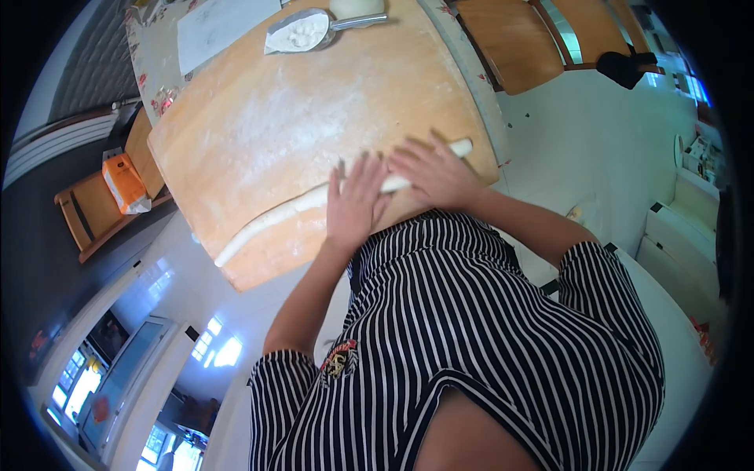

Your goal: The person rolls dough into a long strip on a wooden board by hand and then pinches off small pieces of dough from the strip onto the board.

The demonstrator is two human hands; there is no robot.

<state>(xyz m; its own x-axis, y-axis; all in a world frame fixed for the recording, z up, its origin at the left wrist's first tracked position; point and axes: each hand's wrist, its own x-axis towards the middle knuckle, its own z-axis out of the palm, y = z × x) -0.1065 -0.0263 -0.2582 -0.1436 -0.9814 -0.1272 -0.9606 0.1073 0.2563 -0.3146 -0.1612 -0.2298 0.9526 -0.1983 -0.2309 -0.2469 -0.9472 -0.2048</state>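
A long white rope of dough lies slantwise across the near part of a floured wooden board. My left hand rests flat on the rope near its middle, fingers stretched out. Just to the right, my right hand also lies flat over the dough, fingers spread and slightly blurred. The two hands almost touch, with a bit of dough showing between them. Both ends of the rope stick out past the hands, the longer part to the left.
At the board's far edge sits a metal scoop of flour, beside a pale rounded thing cut off by the frame. A white sheet lies at the far left. Wooden chairs stand around, one bearing an orange package.
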